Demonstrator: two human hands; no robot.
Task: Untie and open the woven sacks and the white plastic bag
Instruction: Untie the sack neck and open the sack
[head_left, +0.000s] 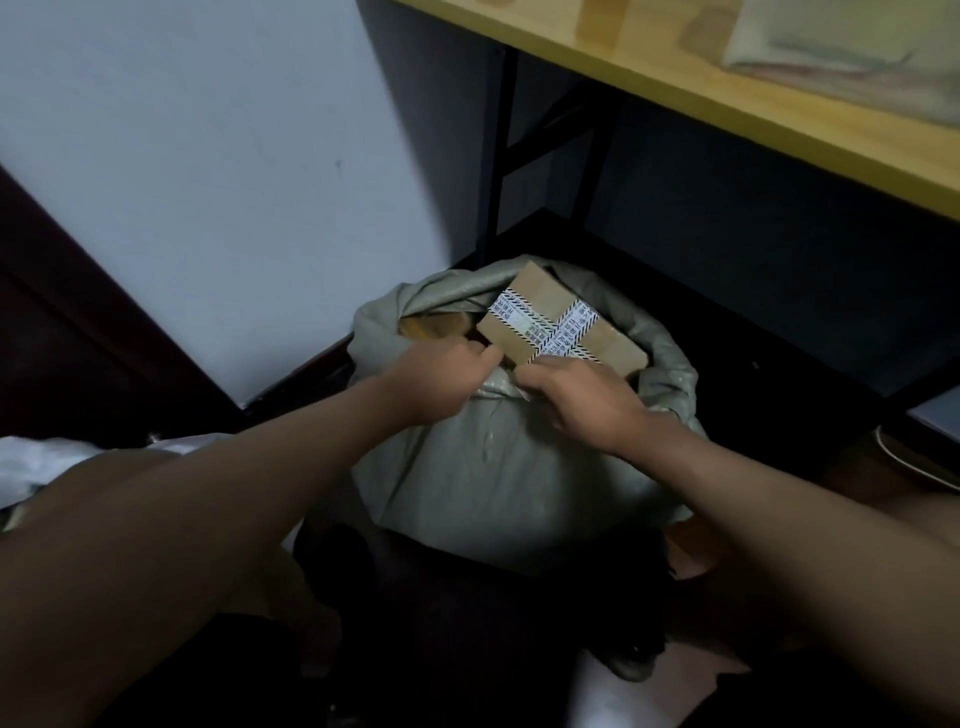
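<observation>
**A:** What is nearest the camera?

**B:** Two bare forearms reach forward and down from the bottom corners. At the lower left edge, beside the left arm, lies a crumpled white plastic bag (36, 460); whether it is tied cannot be told.

**A:** And the hands?

**B:** They meet at the near lip of a grey-green woven plastic sack (498, 467), which stands on the dark floor in the middle of the view. The left hand (447, 371) has its fingers (485, 358) curled and pinching the rolled edge of the mouth. The right hand (582, 397) sits just beside it, fingers bent down over the same edge, gripping the fabric.

**A:** Is the sack open?

**B:** It looks mostly open. The mouth gapes, its rim is rolled back, and a brown cardboard box sealed with black-and-white printed tape (561, 325) pokes out of the top.

**A:** How should this step be done well?

**B:** My judgement: keep both grips on the fabric only, draw the hands apart along the rim, and fold the near lip down evenly so the box does not tip out.

**A:** What lies beyond?

**B:** A pale grey-blue wall (208, 156), and at the upper right a yellow wooden table (727, 98) on black metal legs.
</observation>
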